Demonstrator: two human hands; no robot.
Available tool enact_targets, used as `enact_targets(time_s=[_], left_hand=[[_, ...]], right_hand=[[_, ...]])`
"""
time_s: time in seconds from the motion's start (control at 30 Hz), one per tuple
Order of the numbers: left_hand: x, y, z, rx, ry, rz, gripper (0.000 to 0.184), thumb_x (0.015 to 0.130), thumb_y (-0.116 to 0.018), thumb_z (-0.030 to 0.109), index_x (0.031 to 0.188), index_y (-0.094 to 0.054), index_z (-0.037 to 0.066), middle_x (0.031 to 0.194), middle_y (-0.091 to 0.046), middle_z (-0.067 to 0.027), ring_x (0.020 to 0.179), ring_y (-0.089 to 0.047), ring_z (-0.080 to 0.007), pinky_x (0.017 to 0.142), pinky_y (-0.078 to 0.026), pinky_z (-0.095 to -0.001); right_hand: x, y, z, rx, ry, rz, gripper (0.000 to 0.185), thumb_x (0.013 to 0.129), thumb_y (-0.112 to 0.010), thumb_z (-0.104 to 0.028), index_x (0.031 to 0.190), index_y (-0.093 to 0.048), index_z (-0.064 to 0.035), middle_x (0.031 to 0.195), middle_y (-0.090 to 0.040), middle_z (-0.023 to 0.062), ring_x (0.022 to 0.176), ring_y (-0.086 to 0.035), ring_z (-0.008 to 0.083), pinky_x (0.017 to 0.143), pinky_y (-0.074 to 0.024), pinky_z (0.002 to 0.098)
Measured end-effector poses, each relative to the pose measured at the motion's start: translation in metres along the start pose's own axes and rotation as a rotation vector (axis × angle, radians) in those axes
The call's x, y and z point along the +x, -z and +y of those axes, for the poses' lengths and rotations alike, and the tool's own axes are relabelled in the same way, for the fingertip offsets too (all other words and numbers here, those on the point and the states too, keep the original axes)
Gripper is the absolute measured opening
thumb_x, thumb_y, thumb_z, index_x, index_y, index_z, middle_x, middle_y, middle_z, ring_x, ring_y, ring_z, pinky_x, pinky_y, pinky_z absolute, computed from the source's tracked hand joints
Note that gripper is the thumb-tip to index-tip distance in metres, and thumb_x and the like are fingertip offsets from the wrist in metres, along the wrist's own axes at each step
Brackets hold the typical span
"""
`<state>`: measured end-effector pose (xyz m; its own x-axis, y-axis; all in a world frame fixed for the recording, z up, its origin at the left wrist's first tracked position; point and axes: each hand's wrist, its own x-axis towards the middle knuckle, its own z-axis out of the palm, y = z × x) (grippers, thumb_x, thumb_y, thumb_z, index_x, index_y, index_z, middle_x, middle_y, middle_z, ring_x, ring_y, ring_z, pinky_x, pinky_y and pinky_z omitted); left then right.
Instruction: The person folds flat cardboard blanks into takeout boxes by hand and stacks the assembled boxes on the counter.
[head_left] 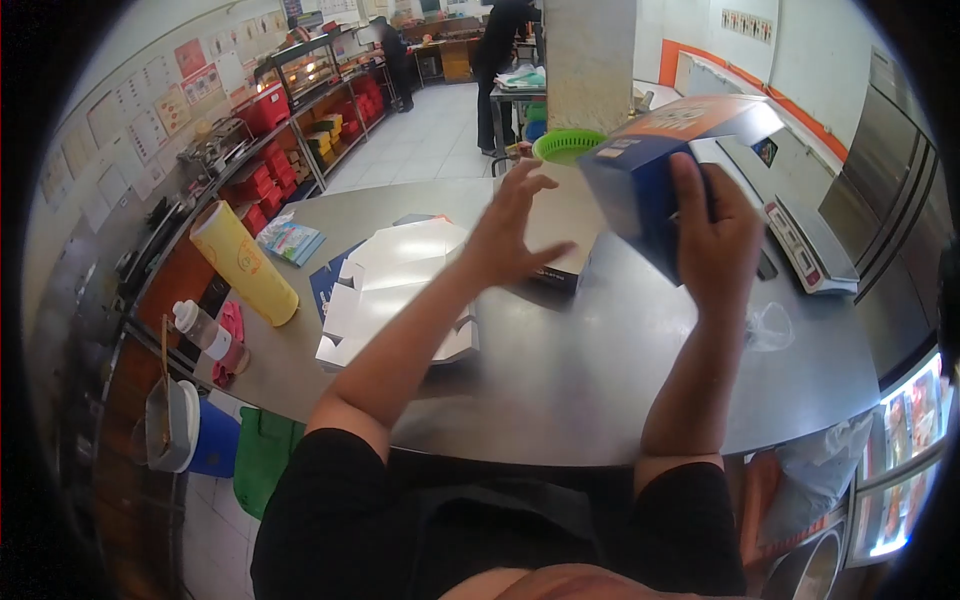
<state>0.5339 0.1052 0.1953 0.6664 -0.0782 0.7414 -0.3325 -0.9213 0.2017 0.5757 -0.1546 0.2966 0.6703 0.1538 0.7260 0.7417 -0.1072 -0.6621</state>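
Note:
My right hand (718,235) is raised above the steel table (560,390), its fingers and thumb closed on a blue and orange cardboard box (632,185). The box is tilted, and a flap juts out at its right end. My left hand (512,232) hangs in the air to the left of that box, fingers spread, holding nothing. Below and beyond it lies a brown-topped box with dark sides (572,215), partly hidden by the hand. White unfolded cardboard blanks (405,265) lie on the table under my left forearm, with blue printed cardboard showing at their edge.
A yellow cylinder (245,265), a plastic bottle (214,338) and a blue-white packet (290,240) stand on the left. At right are a scale (808,245) and a clear plastic cup (770,328). A green basket (568,146) is beyond; two people stand farther back.

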Motion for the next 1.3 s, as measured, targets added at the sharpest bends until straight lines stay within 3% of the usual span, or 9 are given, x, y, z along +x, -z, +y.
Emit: enact_targets(time_s=[0.13,0.2,0.33,0.43,0.53,0.63,0.73,1.07,1.3], left_hand=[[-0.057,-0.035,-0.112,0.316,0.47,-0.662,0.054,0.095,-0.069,0.052,0.127,-0.069,0.008,0.15,-0.05,-0.0244,0.14,-0.048,-0.0429,0.111,-0.045,-0.049],[-0.057,-0.021,-0.081,0.284,0.502,-0.817,0.049,0.095,-0.067,0.054,0.124,-0.072,0.015,0.12,-0.071,-0.014,0.125,-0.059,-0.0373,0.102,-0.045,-0.0561],[-0.064,-0.018,-0.03,0.58,0.125,-0.652,0.046,0.093,-0.068,0.056,0.118,-0.075,0.019,0.109,-0.075,-0.0066,0.124,-0.06,-0.0306,0.105,-0.038,-0.0625],[-0.061,-0.013,0.031,0.363,0.191,-0.716,0.04,0.091,-0.073,0.048,0.116,-0.076,0.018,0.121,-0.071,-0.0081,0.122,-0.06,-0.0313,0.105,-0.042,-0.058],[-0.081,-0.015,0.074,0.258,0.257,-0.487,0.047,0.091,-0.074,0.041,0.129,-0.067,0.014,0.138,-0.059,-0.0152,0.119,-0.061,-0.0343,0.101,-0.05,-0.0508],[-0.102,-0.039,0.069,0.237,0.328,-0.309,0.065,0.09,-0.073,0.038,0.145,-0.052,0.012,0.146,-0.046,-0.0196,0.115,-0.061,-0.0382,0.085,-0.057,-0.0477],[-0.115,-0.057,0.052,0.304,0.356,-0.416,0.074,0.091,-0.071,0.033,0.154,-0.04,0.009,0.141,-0.049,-0.0189,0.115,-0.06,-0.0396,0.079,-0.059,-0.0489],[-0.145,-0.079,0.059,0.107,0.167,-0.315,0.068,0.094,-0.067,0.029,0.154,-0.044,0.01,0.149,-0.044,-0.0209,0.133,-0.047,-0.041,0.111,-0.04,-0.0516],[-0.142,-0.072,0.063,0.261,0.111,-0.287,0.067,0.093,-0.067,0.031,0.155,-0.046,0.016,0.149,-0.045,-0.0186,0.14,-0.039,-0.0416,0.116,-0.034,-0.0566]], right_hand=[[0.001,0.026,0.001,-0.028,0.05,0.06,0.041,0.103,-0.067,-0.038,0.092,-0.071,0.0006,0.066,-0.065,0.0084,0.061,-0.06,0.0098,0.058,-0.0467,0.0282],[0.002,0.032,0.001,-0.046,0.051,0.044,0.04,0.103,-0.067,-0.038,0.093,-0.071,0.0003,0.067,-0.066,0.0096,0.06,-0.06,0.0111,0.057,-0.0469,0.0288],[0.002,0.026,0.003,0.002,0.055,-0.046,0.039,0.102,-0.069,-0.039,0.097,-0.073,-0.0002,0.071,-0.07,0.0142,0.06,-0.064,0.015,0.057,-0.0489,0.03],[0.0,0.021,0.001,-0.016,0.014,-0.158,0.039,0.101,-0.07,-0.039,0.096,-0.072,-0.0005,0.068,-0.068,0.0141,0.057,-0.062,0.0166,0.055,-0.0469,0.0313],[-0.002,0.015,0.0,-0.005,0.032,-0.236,0.037,0.101,-0.07,-0.038,0.095,-0.072,-0.0007,0.065,-0.066,0.0126,0.055,-0.06,0.0163,0.054,-0.0455,0.0322],[-0.006,0.008,-0.002,-0.012,0.066,-0.27,0.036,0.1,-0.071,-0.036,0.095,-0.072,-0.0004,0.064,-0.064,0.0117,0.055,-0.058,0.0161,0.055,-0.0454,0.0326],[-0.008,-0.005,0.004,-0.058,0.056,-0.364,0.036,0.1,-0.072,-0.035,0.095,-0.072,0.0,0.064,-0.064,0.0116,0.056,-0.058,0.0149,0.055,-0.0455,0.0331],[-0.02,-0.045,0.027,-0.202,-0.01,-0.753,0.04,0.098,-0.073,-0.035,0.107,-0.071,0.0033,0.08,-0.072,0.0151,0.069,-0.064,0.0175,0.069,-0.0532,0.0351],[-0.012,-0.089,0.074,-0.333,0.004,-0.946,0.039,0.103,-0.063,-0.038,0.106,-0.069,-0.0004,0.088,-0.072,0.0207,0.078,-0.069,0.0341,0.074,-0.0527,0.0426]])
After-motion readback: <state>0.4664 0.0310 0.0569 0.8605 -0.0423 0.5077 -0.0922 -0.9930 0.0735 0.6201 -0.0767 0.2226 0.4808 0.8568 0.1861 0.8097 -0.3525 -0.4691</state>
